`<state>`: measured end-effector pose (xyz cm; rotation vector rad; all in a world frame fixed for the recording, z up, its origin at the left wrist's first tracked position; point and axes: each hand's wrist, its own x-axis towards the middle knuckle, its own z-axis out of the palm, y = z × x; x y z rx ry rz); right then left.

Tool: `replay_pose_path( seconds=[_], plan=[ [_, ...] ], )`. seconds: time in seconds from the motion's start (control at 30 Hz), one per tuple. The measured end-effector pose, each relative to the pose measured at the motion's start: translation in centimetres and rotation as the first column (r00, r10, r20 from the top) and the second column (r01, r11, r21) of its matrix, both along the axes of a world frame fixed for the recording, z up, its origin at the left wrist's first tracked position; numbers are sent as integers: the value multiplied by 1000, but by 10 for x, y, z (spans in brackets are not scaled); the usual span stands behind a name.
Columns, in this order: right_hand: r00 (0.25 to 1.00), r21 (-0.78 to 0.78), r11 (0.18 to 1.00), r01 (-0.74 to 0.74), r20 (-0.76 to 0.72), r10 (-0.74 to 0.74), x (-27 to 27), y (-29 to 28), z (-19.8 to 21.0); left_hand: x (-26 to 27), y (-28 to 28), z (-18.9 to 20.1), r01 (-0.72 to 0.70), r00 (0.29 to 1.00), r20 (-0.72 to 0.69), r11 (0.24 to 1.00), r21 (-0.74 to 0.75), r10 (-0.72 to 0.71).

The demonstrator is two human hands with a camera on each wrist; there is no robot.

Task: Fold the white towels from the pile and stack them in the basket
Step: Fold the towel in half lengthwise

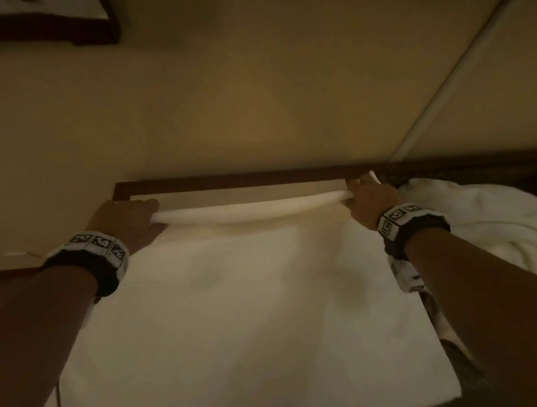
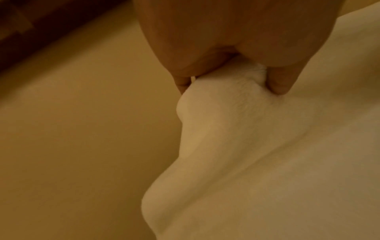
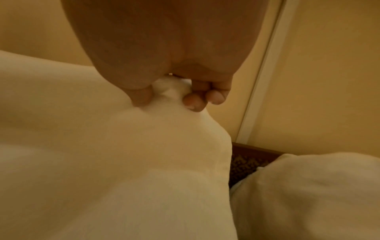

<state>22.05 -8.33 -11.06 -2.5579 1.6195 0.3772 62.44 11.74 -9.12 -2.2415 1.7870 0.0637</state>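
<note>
A white towel (image 1: 236, 301) hangs spread out in front of me, its top edge stretched between both hands. My left hand (image 1: 128, 218) pinches the top left corner; the left wrist view shows thumb and fingers (image 2: 279, 81) squeezing the towel (image 2: 246, 146) there. My right hand (image 1: 368, 196) pinches the top right corner, and in the right wrist view its fingertips (image 3: 193, 102) bunch the cloth (image 3: 123, 162). The pile of white towels (image 1: 484, 220) lies crumpled to the right of my right wrist. The basket is out of sight.
A dark wooden edge (image 1: 227, 181) runs behind the towel's top. A beige wall (image 1: 253, 93) fills the background, with a pale vertical trim (image 1: 461, 69) at the right. A dark-framed picture (image 1: 42, 25) hangs at upper left. Patterned dark fabric (image 3: 244, 164) shows beside the pile.
</note>
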Motion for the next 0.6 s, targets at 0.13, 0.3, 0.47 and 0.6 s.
replay_pose_path(
  seconds=[0.13,0.3,0.47,0.6],
  plan=[
    [998,-101,994,38,60,-32,-24,59,21,-23,51,28,60,998,20,992,-109,-58],
    [998,-220,975,5,64,9,-71,143,38,-53,131,41,183,983,44,955,-234,-178],
    [985,-301,952,-59,136,104,-118,223,27,-88,214,31,253,967,59,922,-293,-246],
    [997,-170,983,-74,2,76,-142,280,-2,-116,268,-7,200,980,32,970,-142,-197]
  ],
)
